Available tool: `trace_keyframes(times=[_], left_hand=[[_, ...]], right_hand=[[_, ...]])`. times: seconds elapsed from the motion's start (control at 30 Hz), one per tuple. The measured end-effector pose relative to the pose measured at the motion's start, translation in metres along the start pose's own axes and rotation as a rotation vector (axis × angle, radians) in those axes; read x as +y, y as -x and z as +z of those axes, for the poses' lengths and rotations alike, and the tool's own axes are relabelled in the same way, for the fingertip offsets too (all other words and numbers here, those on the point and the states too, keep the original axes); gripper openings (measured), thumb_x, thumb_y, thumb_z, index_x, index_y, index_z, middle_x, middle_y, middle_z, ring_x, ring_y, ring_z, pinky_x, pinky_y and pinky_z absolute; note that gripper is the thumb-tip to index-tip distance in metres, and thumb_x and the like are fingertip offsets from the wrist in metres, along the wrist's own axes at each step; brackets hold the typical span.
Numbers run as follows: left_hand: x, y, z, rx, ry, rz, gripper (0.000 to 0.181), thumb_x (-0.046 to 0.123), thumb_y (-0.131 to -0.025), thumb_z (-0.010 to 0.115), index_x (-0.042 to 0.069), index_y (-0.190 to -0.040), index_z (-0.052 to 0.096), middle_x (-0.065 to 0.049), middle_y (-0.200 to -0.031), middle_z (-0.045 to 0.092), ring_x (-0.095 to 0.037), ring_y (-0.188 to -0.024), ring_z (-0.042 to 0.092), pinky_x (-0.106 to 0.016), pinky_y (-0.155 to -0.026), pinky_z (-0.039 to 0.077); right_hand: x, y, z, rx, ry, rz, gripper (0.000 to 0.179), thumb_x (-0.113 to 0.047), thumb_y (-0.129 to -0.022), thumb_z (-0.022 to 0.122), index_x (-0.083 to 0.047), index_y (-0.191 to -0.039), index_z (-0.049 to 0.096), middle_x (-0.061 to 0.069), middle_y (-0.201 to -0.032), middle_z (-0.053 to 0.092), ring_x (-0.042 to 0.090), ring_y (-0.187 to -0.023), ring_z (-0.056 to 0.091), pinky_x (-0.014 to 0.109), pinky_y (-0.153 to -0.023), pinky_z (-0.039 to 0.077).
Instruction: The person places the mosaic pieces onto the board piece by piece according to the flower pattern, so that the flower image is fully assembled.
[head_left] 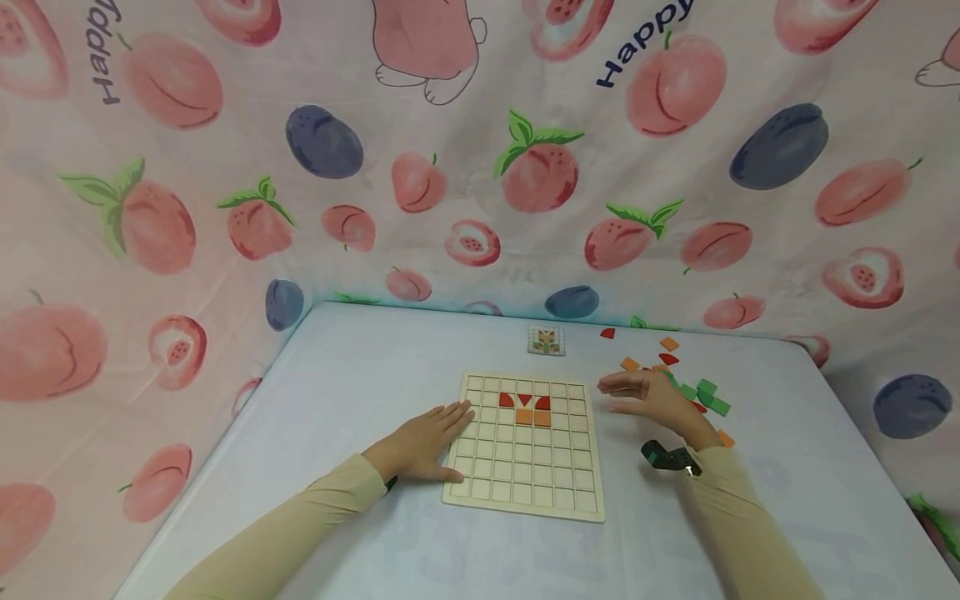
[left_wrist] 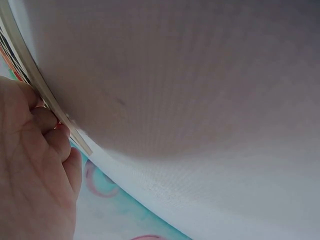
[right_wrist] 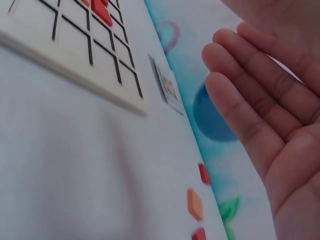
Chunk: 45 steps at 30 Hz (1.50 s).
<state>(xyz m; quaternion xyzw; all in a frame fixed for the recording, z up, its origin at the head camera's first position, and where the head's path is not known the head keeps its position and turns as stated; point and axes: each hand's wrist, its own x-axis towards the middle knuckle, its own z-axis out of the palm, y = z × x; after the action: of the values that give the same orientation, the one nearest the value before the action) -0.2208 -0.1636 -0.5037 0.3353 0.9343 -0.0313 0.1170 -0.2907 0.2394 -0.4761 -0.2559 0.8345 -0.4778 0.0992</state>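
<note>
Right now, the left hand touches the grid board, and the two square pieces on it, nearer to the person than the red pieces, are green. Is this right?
Not quite: the two square pieces are orange, not green, as the head view shows. The left hand does touch the grid board, and the square pieces lie nearer to the person than the red pieces.

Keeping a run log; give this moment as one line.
left hand: on left edge of board; right hand: open, right of board; on board: red, orange tiles; loose tiles: right of board; card: beyond board
</note>
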Motion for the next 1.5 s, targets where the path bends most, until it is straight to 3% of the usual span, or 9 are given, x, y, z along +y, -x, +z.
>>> trace_keyframes(times=[0.13, 0.27, 0.4, 0.53, 0.63, 0.9, 1.1, 1.27, 1.5], left_hand=[[0.0, 0.001, -0.001, 0.0, 0.002, -0.001, 0.102, 0.071, -0.081, 0.049, 0.008, -0.152, 0.012, -0.007, -0.16, 0.011, -0.02, -0.147, 0.014, -0.037, -0.119, 0.021], [0.0, 0.002, -0.001, 0.002, 0.002, 0.001, 0.102, 0.071, -0.081, 0.049, 0.008, -0.152, 0.012, -0.007, -0.16, 0.011, -0.021, -0.147, 0.014, -0.037, -0.119, 0.021], [0.001, 0.003, -0.001, 0.003, -0.001, 0.005, 0.102, 0.072, -0.081, 0.048, 0.008, -0.152, 0.012, -0.007, -0.16, 0.011, -0.021, -0.147, 0.014, -0.037, -0.119, 0.022], [0.001, 0.003, -0.001, 0.005, -0.005, 0.007, 0.102, 0.072, -0.081, 0.047, 0.007, -0.152, 0.012, -0.008, -0.16, 0.011, -0.021, -0.147, 0.015, -0.037, -0.119, 0.022], [0.001, 0.002, -0.001, 0.007, -0.006, 0.006, 0.102, 0.072, -0.081, 0.047, 0.007, -0.152, 0.013, -0.008, -0.16, 0.011, -0.021, -0.147, 0.015, -0.037, -0.119, 0.022], [0.001, 0.0, 0.0, -0.01, 0.002, -0.001, 0.102, 0.073, -0.081, 0.046, 0.009, -0.152, 0.01, -0.007, -0.16, 0.007, -0.02, -0.148, 0.012, -0.036, -0.119, 0.019], [-0.001, 0.0, 0.0, 0.005, -0.009, 0.007, 0.102, 0.073, -0.081, 0.046, 0.008, -0.152, 0.012, -0.008, -0.16, 0.009, -0.021, -0.147, 0.013, -0.036, -0.119, 0.02], [-0.002, 0.0, 0.001, 0.008, -0.011, 0.009, 0.102, 0.074, -0.081, 0.045, 0.008, -0.152, 0.012, -0.008, -0.16, 0.009, -0.021, -0.147, 0.013, -0.036, -0.119, 0.02], [-0.001, 0.001, 0.0, 0.01, -0.006, 0.009, 0.102, 0.073, -0.081, 0.046, 0.008, -0.152, 0.012, -0.008, -0.16, 0.009, -0.021, -0.147, 0.013, -0.036, -0.119, 0.02]], right_hand=[[0.006, 0.017, -0.014, 0.049, 0.014, -0.019, 0.038, -0.006, -0.079, 0.073, 0.003, -0.115, 0.063, 0.027, -0.114, 0.064, -0.002, -0.099, 0.063, 0.022, -0.087, 0.054], [0.012, 0.036, -0.026, 0.093, 0.048, 0.029, 0.04, -0.011, -0.08, 0.073, 0.001, -0.116, 0.063, 0.026, -0.115, 0.063, -0.003, -0.1, 0.063, 0.02, -0.084, 0.054], [0.015, 0.055, -0.038, 0.13, 0.078, 0.096, 0.042, -0.018, -0.082, 0.072, -0.001, -0.119, 0.062, 0.018, -0.117, 0.065, -0.003, -0.101, 0.063, 0.012, -0.081, 0.051], [0.018, 0.072, -0.048, 0.177, 0.108, 0.12, 0.041, -0.018, -0.084, 0.071, -0.002, -0.12, 0.061, 0.0, -0.114, 0.067, -0.006, -0.1, 0.062, 0.008, -0.079, 0.049], [0.021, 0.084, -0.053, 0.213, 0.145, 0.132, 0.039, -0.018, -0.084, 0.07, -0.002, -0.119, 0.062, -0.006, -0.112, 0.066, -0.01, -0.099, 0.06, 0.006, -0.079, 0.048], [0.034, 0.107, -0.063, 0.295, 0.269, 0.254, 0.044, -0.027, -0.084, 0.071, -0.001, -0.118, 0.062, 0.0, -0.11, 0.066, -0.026, -0.09, 0.046, 0.0, -0.073, 0.042], [0.047, 0.119, -0.063, 0.324, 0.276, 0.336, 0.048, -0.032, -0.084, 0.07, 0.001, -0.119, 0.06, 0.016, -0.113, 0.066, -0.027, -0.085, 0.044, -0.001, -0.069, 0.041], [0.057, 0.127, -0.063, 0.343, 0.307, 0.405, 0.058, -0.042, -0.082, 0.07, -0.002, -0.122, 0.059, 0.014, -0.114, 0.065, -0.028, -0.083, 0.04, 0.002, -0.067, 0.041], [0.07, 0.134, -0.062, 0.327, 0.292, 0.479, 0.065, -0.04, -0.08, 0.072, 0.002, -0.126, 0.055, 0.026, -0.123, 0.059, -0.025, -0.077, 0.044, 0.004, -0.064, 0.045]])
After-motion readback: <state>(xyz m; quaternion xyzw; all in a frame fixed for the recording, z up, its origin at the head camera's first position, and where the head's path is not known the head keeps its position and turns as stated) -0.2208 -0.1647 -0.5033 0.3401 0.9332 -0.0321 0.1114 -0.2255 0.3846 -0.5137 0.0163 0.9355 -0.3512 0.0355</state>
